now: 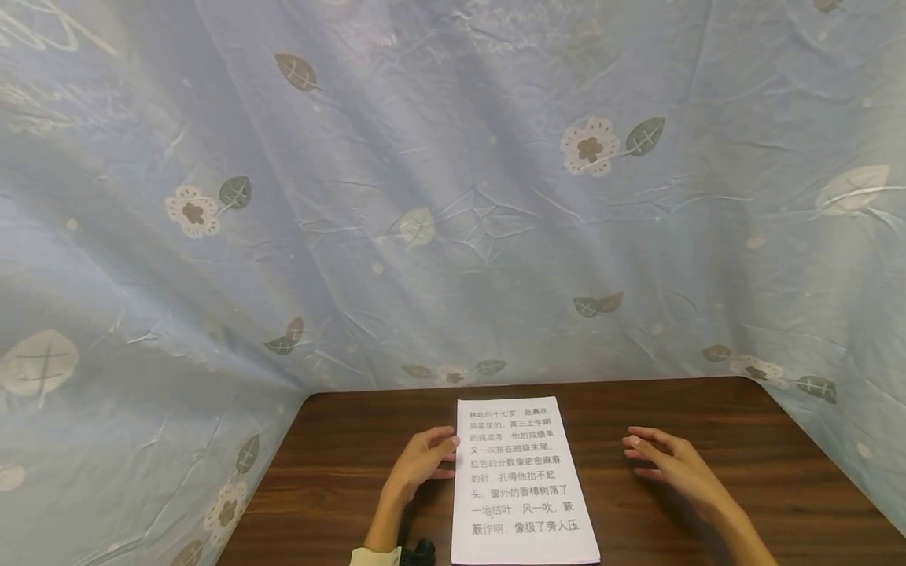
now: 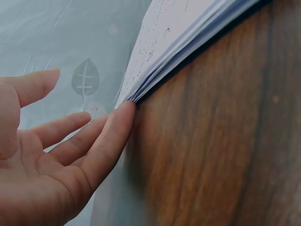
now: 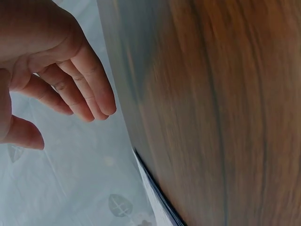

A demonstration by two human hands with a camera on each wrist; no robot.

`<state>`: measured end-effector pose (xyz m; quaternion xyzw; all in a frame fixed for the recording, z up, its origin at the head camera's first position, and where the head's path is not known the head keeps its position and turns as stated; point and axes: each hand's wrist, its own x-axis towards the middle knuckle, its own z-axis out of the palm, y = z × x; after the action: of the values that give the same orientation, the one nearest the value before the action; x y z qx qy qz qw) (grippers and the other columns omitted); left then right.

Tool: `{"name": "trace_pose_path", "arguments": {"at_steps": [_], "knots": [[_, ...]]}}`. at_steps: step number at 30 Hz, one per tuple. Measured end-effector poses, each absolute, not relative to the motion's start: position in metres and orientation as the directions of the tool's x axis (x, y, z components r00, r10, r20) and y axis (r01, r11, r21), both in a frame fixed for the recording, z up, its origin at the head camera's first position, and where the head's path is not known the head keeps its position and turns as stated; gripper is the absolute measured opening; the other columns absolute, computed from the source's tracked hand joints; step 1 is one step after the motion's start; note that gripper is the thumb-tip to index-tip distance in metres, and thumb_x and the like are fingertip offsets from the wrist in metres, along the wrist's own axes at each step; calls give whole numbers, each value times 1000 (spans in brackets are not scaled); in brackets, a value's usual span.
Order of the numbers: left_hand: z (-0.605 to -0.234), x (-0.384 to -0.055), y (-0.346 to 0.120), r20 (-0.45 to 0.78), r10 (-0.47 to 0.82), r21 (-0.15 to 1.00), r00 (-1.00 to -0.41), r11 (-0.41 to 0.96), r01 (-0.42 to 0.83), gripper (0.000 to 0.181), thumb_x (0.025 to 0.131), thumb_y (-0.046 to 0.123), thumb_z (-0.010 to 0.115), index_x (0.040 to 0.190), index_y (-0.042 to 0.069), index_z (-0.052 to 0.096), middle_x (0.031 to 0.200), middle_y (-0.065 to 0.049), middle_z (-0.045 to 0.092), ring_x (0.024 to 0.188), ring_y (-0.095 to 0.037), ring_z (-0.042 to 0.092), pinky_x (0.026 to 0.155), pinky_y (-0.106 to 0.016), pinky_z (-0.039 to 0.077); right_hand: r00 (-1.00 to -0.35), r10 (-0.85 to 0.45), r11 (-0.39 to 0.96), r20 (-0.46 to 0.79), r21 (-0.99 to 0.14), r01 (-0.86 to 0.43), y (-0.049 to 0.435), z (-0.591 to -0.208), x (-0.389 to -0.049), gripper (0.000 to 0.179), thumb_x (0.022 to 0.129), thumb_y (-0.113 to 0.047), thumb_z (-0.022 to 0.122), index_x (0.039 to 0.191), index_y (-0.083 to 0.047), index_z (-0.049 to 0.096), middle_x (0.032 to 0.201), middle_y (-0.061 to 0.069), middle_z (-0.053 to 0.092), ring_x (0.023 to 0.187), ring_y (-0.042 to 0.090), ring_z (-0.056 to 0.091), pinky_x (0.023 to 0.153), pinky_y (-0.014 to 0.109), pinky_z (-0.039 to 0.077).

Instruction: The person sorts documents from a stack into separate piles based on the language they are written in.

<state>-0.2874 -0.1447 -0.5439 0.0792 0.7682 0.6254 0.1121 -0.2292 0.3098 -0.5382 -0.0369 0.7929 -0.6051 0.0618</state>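
Note:
A stack of white paper sheets [image 1: 524, 479] printed with large Chinese characters lies on the dark wooden table [image 1: 333, 487]. Beside its left edge is my left hand [image 1: 418, 464], fingers extended and thumb apart. In the left wrist view, a fingertip of that hand [image 2: 70, 174] appears to touch the edge of the stack [image 2: 176, 40], where several layers show. My right hand [image 1: 672, 468] is off to the right of the paper, with a gap between them. Its fingers are gently bent and hold nothing in the right wrist view, where a corner of the stack [image 3: 157, 200] shows low down.
A pale blue curtain [image 1: 453, 299] with leaf and flower prints hangs behind the table and along its sides. On the left wrist sits a black strap or device [image 1: 418, 553], next to a light sleeve [image 1: 373, 557].

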Motion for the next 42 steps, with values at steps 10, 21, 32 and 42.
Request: {"name": "trace_pose_path", "arguments": {"at_steps": [10, 21, 32, 42], "knots": [[-549, -290, -145, -11, 203, 946, -979, 318, 55, 60, 104, 25, 71, 147, -13, 54, 128, -29, 70, 103, -33, 75, 78, -42, 70, -988, -119, 278, -93, -959, 57, 286, -538, -235, 68, 110, -32, 61, 155, 14, 40, 152, 36, 54, 129, 41, 68, 94, 37, 67], [-549, -288, -140, 6, 200, 925, -980, 372, 81, 56, 102, 24, 74, 142, -13, 60, 114, -21, 75, 88, -23, 75, 69, -37, 69, -989, -81, 287, -123, -953, 95, 258, -547, -246, 63, 107, -29, 67, 149, 15, 50, 138, 33, 65, 108, 27, 74, 82, 34, 68], [-552, -287, -133, -20, 148, 930, -989, 366, 36, 48, 100, 20, 76, 134, -13, 66, 105, -18, 77, 75, -19, 73, 61, -33, 66, -989, -1, 305, -151, -941, 144, 234, -550, -250, 50, 103, -24, 73, 137, 12, 63, 119, 19, 74, 92, 21, 72, 75, 32, 68], [-555, -287, -129, -3, 135, 932, -991, 360, 47, 45, 98, 14, 77, 131, -14, 66, 98, -15, 76, 74, -18, 72, 62, -33, 67, -987, 50, 340, -152, -927, 160, 224, -555, -252, 40, 100, -18, 74, 129, 9, 70, 112, 15, 77, 87, 20, 72, 70, 33, 67]]}}
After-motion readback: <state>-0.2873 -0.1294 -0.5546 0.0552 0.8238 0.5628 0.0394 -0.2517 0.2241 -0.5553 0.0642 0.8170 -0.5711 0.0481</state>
